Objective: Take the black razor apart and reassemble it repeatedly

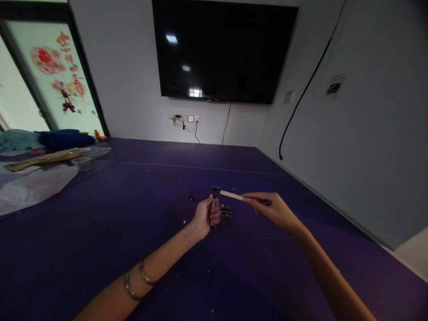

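Observation:
My left hand (204,217) is closed round the handle of a razor (213,201), held upright with its small dark head at the top. Between the thumb and fingers of my right hand (269,207) is a pale flat stick (231,195), like a wooden craft stick. Its rounded tip points left, close to the razor's head and seemingly just apart from it. Just right of my left hand lies a small clear-and-black case (226,211), its contents too small to make out. A little black piece (191,198) lies to the left of the razor.
Everything rests on a wide dark purple surface (133,249) dotted with small white bits. Clear plastic sheeting (40,185), cardboard (50,158) and folded cloths (67,138) are piled at the left. A television (227,53) hangs on the far wall above sockets; a black cable (306,89) dangles at the right.

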The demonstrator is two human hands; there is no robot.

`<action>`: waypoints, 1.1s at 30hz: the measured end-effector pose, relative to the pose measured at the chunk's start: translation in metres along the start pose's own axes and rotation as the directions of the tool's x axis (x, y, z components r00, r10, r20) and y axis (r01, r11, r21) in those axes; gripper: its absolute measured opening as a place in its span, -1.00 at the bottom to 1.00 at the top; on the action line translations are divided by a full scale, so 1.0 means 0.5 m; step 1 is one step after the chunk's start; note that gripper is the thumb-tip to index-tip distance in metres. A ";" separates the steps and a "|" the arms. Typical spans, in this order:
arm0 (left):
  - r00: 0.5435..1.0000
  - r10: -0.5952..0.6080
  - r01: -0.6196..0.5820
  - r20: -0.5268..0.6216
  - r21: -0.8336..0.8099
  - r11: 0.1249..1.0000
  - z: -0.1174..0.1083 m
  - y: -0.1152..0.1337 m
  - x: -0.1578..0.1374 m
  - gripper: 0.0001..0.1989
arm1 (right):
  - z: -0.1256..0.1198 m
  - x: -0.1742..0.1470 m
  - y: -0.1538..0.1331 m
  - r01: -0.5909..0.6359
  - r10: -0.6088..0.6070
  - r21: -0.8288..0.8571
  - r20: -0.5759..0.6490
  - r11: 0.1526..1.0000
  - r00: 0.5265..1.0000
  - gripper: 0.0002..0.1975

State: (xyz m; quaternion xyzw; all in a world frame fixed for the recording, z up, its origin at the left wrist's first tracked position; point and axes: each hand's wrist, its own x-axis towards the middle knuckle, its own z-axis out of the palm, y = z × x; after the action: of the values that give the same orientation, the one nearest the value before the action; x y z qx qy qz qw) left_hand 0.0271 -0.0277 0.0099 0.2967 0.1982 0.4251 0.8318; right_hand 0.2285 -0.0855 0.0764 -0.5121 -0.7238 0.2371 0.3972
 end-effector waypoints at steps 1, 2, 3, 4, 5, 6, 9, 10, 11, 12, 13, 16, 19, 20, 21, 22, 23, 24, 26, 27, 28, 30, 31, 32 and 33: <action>0.999 -0.028 0.027 -0.039 -0.033 0.999 0.007 -0.001 -0.003 -0.67 | 0.002 0.007 0.007 0.018 -0.018 -0.015 -0.021 1.000 1.000 -0.59; 0.996 -0.055 0.050 -0.071 -0.067 0.997 0.014 -0.001 -0.007 -0.66 | 0.005 0.014 0.015 0.036 -0.037 -0.030 -0.039 0.999 0.999 -0.60; 0.992 -0.079 0.069 -0.098 -0.101 0.992 0.020 -0.001 -0.010 -0.64 | 0.008 0.021 0.024 0.049 -0.051 -0.042 -0.052 0.998 0.997 -0.60; 0.987 -0.105 0.089 -0.122 -0.134 0.987 0.026 0.000 -0.014 -0.63 | 0.012 0.028 0.033 0.056 -0.059 -0.050 -0.060 0.997 0.996 -0.60; 0.981 -0.132 0.109 -0.140 -0.164 0.980 0.031 0.000 -0.018 -0.62 | 0.017 0.035 0.043 0.058 -0.061 -0.054 -0.060 0.997 0.996 -0.60; 0.976 -0.157 0.127 -0.149 -0.190 0.973 0.035 0.001 -0.021 -0.61 | 0.021 0.041 0.053 0.057 -0.060 -0.056 -0.050 0.997 0.997 -0.60; 0.971 -0.198 0.160 -0.133 -0.253 0.954 0.045 -0.001 -0.030 -0.60 | 0.034 0.055 0.085 0.039 -0.040 -0.069 -0.009 0.997 0.999 -0.58; 0.972 -0.203 0.165 -0.121 -0.269 0.949 0.048 -0.002 -0.033 -0.60 | 0.037 0.059 0.095 0.026 -0.027 -0.077 -0.017 0.997 0.999 -0.58; 0.972 -0.205 0.167 -0.111 -0.282 0.945 0.051 -0.003 -0.036 -0.60 | 0.039 0.061 0.104 0.008 -0.012 -0.083 -0.041 0.997 0.999 -0.58; 0.972 -0.208 0.170 -0.105 -0.292 0.941 0.054 -0.005 -0.039 -0.60 | 0.041 0.062 0.111 -0.011 0.004 -0.083 -0.074 0.996 0.997 -0.57; 0.972 -0.212 0.173 -0.104 -0.299 0.938 0.056 -0.006 -0.042 -0.60 | 0.041 0.063 0.116 -0.025 0.017 -0.080 -0.102 0.996 0.995 -0.57; 0.969 -0.221 0.177 -0.113 -0.307 0.935 0.064 -0.008 -0.048 -0.60 | 0.041 0.062 0.120 -0.010 0.006 -0.060 -0.061 0.998 0.998 -0.57; 0.962 -0.234 0.183 -0.139 -0.304 0.935 0.067 -0.010 -0.051 -0.59 | 0.041 0.060 0.116 0.016 -0.015 -0.048 0.009 0.999 1.000 -0.58; 0.960 -0.238 0.185 -0.147 -0.303 0.935 0.066 -0.011 -0.051 -0.58 | 0.041 0.060 0.116 0.009 -0.010 -0.047 -0.007 0.999 1.000 -0.58; 0.958 -0.242 0.188 -0.153 -0.301 0.935 0.065 -0.013 -0.051 -0.58 | 0.042 0.060 0.116 0.002 -0.003 -0.045 -0.030 0.999 1.000 -0.59; 0.958 -0.243 0.189 -0.153 -0.298 0.935 0.064 -0.014 -0.050 -0.58 | 0.042 0.060 0.116 0.000 -0.002 -0.044 -0.040 0.999 0.999 -0.59; 0.959 -0.241 0.190 -0.150 -0.295 0.937 0.062 -0.015 -0.049 -0.58 | 0.041 0.060 0.117 0.005 -0.007 -0.045 -0.028 0.999 1.000 -0.60; 0.960 -0.239 0.189 -0.146 -0.291 0.938 0.060 -0.017 -0.048 -0.58 | 0.041 0.061 0.119 0.016 -0.016 -0.045 0.000 0.999 1.000 -0.60; 0.960 -0.240 0.193 -0.141 -0.284 0.939 0.057 -0.020 -0.046 -0.58 | 0.041 0.060 0.120 0.031 -0.028 -0.050 0.051 0.998 0.998 -0.60; 0.960 -0.241 0.195 -0.140 -0.282 0.939 0.056 -0.020 -0.045 -0.58 | 0.041 0.060 0.120 0.028 -0.025 -0.059 0.044 0.998 0.999 -0.61; 0.959 -0.246 0.200 -0.141 -0.281 0.939 0.055 -0.021 -0.044 -0.58 | 0.041 0.059 0.119 0.018 -0.017 -0.070 0.016 0.997 1.000 -0.61; 0.955 -0.255 0.208 -0.148 -0.277 0.938 0.055 -0.022 -0.043 -0.58 | 0.041 0.058 0.116 0.007 -0.010 -0.081 -0.029 0.997 1.000 -0.62; 0.953 -0.258 0.209 -0.158 -0.272 0.939 0.056 -0.022 -0.043 -0.58 | 0.041 0.057 0.114 0.013 -0.015 -0.078 -0.020 0.997 1.000 -0.63; 0.951 -0.259 0.209 -0.169 -0.266 0.941 0.057 -0.022 -0.043 -0.58 | 0.041 0.057 0.112 0.024 -0.024 -0.072 0.006 0.997 1.000 -0.63; 0.949 -0.259 0.208 -0.182 -0.259 0.943 0.059 -0.021 -0.044 -0.58 | 0.041 0.056 0.110 0.033 -0.031 -0.066 0.033 0.997 0.999 -0.63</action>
State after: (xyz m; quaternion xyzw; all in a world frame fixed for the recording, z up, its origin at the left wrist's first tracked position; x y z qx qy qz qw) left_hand 0.0382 -0.0601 0.0264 0.1225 0.2681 0.3729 0.8798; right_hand 0.2379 -0.0381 0.0327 -0.5096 -0.7457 0.2145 0.3719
